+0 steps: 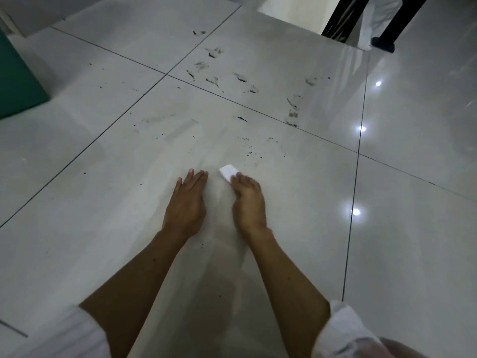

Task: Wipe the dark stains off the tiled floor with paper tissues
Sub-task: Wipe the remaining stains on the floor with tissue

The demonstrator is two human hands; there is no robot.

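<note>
**K:** Glossy pale tiled floor [284, 228], dark grout lines, ceiling lights reflecting on the right. Green box [18, 81] at far left, black furniture legs [387, 29] top right. Status?

**M:** Right hand [249, 200] is down on the floor with a folded white paper tissue [228, 172] under its fingers [238, 180]. Fingers are curled over the near end of the tissue and press it to the tile; the far end sticks out ahead. Left hand [187, 202] sits just beside it, fingers straight and together, holding nothing. Can't tell if the palm is touching the floor or hovering.

**K:** Stains?

**M:** Nearest are dark specks [251, 151] just ahead of the tissue. Heavier smears [214, 65] sit well beyond, on the tile across the grout line, plus a streak group [293, 112] to the right. Most of the job looks undone.

**K:** Handling?

**M:** My read: the tissue is light, soft and tears easily, more so if the stains are wet. Folded into a pad it's stiffer, so keep the fold. Hold it flat under the fingertips with pressure spread out, not pinched at one corner, or it bunches and skids on that slick glaze. Short strokes. Refold or swap once a face is dirty, else it smears.
</note>
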